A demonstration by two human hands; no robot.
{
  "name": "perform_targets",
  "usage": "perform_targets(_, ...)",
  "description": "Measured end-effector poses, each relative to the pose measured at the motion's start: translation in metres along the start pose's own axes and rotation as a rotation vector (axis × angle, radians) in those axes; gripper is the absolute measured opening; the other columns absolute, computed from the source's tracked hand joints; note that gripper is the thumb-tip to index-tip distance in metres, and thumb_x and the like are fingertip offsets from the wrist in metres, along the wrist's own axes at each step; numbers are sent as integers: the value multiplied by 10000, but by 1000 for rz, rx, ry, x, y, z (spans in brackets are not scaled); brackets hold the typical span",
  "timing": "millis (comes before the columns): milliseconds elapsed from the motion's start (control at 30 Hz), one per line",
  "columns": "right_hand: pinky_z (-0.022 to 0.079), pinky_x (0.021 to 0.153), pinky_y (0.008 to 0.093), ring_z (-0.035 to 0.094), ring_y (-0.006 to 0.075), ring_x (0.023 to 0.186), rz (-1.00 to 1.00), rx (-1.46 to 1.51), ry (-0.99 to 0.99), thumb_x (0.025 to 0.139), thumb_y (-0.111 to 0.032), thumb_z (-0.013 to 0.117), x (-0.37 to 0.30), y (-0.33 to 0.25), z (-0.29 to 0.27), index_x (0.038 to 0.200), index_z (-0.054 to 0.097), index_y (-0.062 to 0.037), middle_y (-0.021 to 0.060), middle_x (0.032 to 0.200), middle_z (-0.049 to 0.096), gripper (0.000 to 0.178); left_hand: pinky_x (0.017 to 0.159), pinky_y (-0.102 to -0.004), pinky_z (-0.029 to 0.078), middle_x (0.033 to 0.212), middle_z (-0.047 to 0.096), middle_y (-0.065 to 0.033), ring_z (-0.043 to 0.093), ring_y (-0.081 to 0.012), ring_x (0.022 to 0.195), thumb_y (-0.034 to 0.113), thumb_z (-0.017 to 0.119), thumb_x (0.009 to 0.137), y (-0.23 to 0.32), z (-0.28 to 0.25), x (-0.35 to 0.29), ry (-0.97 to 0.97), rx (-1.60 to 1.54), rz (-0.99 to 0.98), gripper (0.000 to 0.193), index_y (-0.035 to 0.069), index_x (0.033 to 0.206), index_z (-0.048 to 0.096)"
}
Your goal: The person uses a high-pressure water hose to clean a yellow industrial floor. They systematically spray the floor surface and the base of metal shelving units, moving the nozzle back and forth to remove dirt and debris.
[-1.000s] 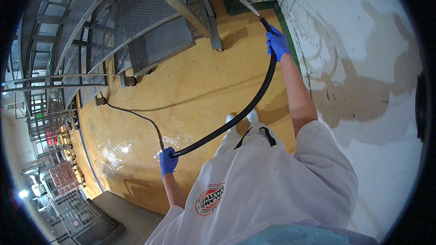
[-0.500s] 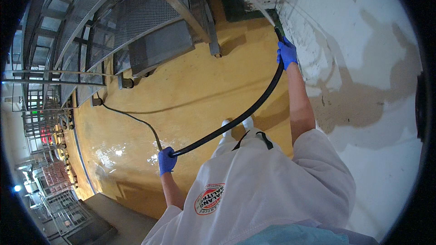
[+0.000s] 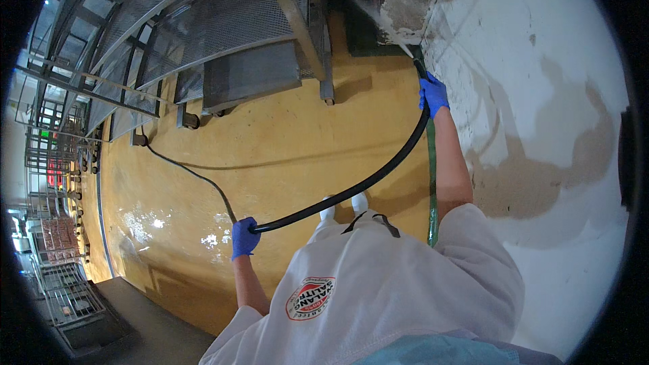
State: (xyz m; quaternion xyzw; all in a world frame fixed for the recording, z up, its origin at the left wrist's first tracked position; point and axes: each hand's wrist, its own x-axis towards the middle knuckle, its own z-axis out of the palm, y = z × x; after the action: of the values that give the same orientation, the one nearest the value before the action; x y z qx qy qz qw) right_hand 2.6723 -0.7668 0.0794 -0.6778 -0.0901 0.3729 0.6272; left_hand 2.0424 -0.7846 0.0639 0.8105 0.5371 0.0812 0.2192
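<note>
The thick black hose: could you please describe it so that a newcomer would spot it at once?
Find the yellow floor between the metal racks and white wall. Above it, the thick black hose curves from the left hand to the right hand, water spraying from its far end. Its much greater thickness sets it apart from the thin dark hose trailing across the floor.

- At upper left we see a large metal rack with mesh panels [image 3: 226,34] and dark casters [image 3: 191,121].
- Farther left we make out more metal frames [image 3: 51,153] and a reddish-brown stack [image 3: 61,238].
- Near that stack we notice a thin bluish strip [image 3: 101,209].
- At lower left we have a flat dark-grey surface [image 3: 152,321].
</note>
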Motion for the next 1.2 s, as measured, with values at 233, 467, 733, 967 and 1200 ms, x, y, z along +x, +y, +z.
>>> perform_targets(233, 348, 306, 311, 392, 149, 325, 16, 40, -104, 846, -141, 558, -1, -10, 5, 1271, 478, -181, 26, 540, 456, 434, 490, -413, 396, 591, 549, -153, 537, -362, 573, 93, 633, 597, -7, 4, 1, -44, 62, -2, 105, 79, 602, 528)
perform_targets(467, 344, 321, 275, 380, 108, 357, -117, 28, -97, 859, -154, 557, -1, -46, 7, 1265, 493, -186, -2, 546, 455, 412, 488, -419, 391, 595, 540, -159, 525, -375, 576, 87, 632, 599, 11, 4, 10, -20, 70, 31, 119, 76, 598, 514)
perform_targets(733, 332, 326, 258, 371, 88, 377, -189, -17, -67, 879, -157, 534, -8, -58, 4, 1301, 463, -183, -20, 547, 435, 428, 468, -383, 370, 551, 488, -166, 492, -355, 523, 74, 625, 601, 22, 6, 14, 1, -30, 102, 142, 59, 578, 486)
perform_targets(967, 353, 325, 316, 422, 145, 349, -371, -145, 30, 862, -141, 504, -10, -121, -5, 1316, 421, -96, 37, 578, 457, 464, 511, -403, 436, 625, 568, -164, 570, -350, 587, 127, 588, 624, 39, -1, 25, 8, 101, 94, 39, 89, 627, 584)
perform_targets(1200, 451, 429, 364, 541, 210, 457, -718, -299, 120, 838, -140, 497, -64, -213, 21, 1303, 436, -101, 129, 669, 555, 471, 529, -413, 456, 613, 587, -138, 583, -339, 592, 259, 686, 643, 56, -6, 30, 57, 73, 109, 172, 108, 634, 604)
